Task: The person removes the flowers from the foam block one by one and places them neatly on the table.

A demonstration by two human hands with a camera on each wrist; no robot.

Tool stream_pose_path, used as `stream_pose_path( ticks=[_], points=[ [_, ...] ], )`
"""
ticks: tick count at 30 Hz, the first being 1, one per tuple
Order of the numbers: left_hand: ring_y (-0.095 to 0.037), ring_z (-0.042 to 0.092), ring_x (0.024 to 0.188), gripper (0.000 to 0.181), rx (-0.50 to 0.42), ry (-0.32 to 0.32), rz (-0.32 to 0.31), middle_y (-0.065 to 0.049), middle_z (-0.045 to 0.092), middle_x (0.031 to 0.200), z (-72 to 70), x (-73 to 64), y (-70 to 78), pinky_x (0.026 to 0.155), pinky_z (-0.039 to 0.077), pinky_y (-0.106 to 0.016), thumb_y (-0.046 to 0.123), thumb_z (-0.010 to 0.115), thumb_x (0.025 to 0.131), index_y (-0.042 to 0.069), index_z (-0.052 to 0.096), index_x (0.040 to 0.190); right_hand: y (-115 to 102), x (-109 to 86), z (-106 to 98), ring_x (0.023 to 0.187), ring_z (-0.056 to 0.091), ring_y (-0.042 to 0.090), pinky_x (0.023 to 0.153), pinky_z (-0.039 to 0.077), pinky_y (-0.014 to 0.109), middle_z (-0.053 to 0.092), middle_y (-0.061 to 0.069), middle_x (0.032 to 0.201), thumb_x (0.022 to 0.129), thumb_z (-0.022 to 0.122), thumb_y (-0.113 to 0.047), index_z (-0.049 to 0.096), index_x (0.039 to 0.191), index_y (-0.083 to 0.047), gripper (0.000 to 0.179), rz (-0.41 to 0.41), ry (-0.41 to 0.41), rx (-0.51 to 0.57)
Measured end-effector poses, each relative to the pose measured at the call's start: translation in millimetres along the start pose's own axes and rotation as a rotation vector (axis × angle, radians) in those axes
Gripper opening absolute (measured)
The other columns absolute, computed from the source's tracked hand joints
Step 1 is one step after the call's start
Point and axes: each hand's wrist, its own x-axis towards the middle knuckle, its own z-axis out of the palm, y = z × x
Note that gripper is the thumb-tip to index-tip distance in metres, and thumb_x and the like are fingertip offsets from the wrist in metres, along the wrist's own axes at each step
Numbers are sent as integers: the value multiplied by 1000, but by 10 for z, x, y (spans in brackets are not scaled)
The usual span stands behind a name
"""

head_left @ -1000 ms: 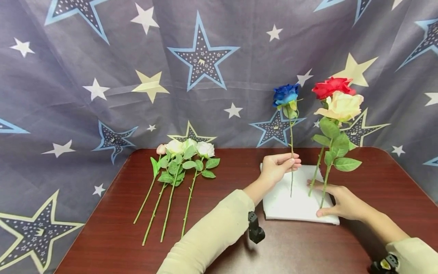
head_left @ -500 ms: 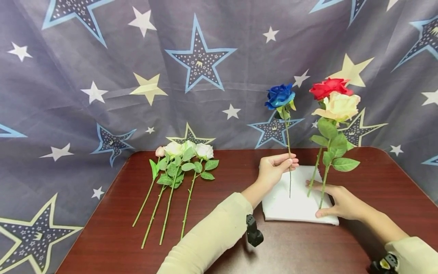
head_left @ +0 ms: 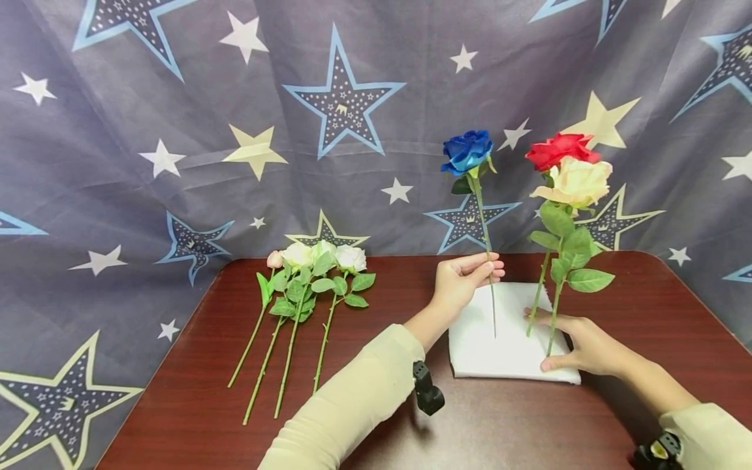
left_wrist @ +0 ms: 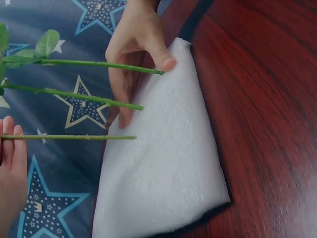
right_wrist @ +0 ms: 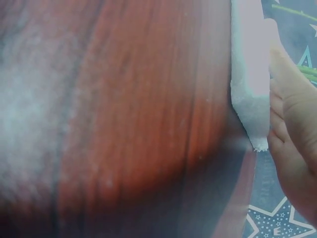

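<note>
Loose roses lie left of the foam block.

The right wrist view is blurred, with the foam block cut off at its top edge.

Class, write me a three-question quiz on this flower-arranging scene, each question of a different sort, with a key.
1. True or false: the left hand pinches the stem of the blue rose.
2. Which hand lies on the white foam block? A) left B) right
3. Fill in: besides the blue one, the block holds a red rose and a ____ rose.

Key: 1 true; 2 B; 3 cream. The loose roses lie flat on the table.
</note>
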Motion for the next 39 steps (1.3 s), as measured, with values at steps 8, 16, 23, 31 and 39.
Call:
stream_pose_path(
  ticks=[8,16,23,31,39],
  points=[
    [-26,74,83,25,22,26,-77,-35,66,106,-160,-64,37,79,62,-37,-3,65,87,-12,66,110,10,-8,-7,124,37,-22,99,24,-8,70,18,112,57,89,-35,65,117,0,74,8,-2,10],
    [-34,73,91,26,75,-14,-184,-35,65,108,-314,-155,67,79,62,-38,-3,62,89,-13,64,113,-11,-23,-13,124,36,-22,98,26,-7,70,14,116,57,89,-34,65,118,-3,73,23,8,16],
    [-24,74,85,27,86,-29,-266,-35,64,111,-483,-275,122,79,62,-38,-4,62,88,-14,64,114,-13,-27,0,124,35,-23,98,27,-8,70,12,117,57,90,-34,65,117,-4,72,36,4,18],
    [-23,73,85,28,112,-25,-311,-37,62,112,-684,-375,149,80,61,-39,-6,60,89,-16,61,116,-16,-21,-14,125,33,-24,98,25,-8,70,10,119,57,89,-35,65,119,-4,73,33,-3,10],
    [-20,72,81,28,127,-14,-358,-39,61,112,-819,-438,174,80,61,-38,-7,60,89,-15,62,116,-16,-23,-13,125,33,-25,99,24,-8,69,13,118,57,89,-34,64,119,-3,73,32,-2,15]
  ],
)
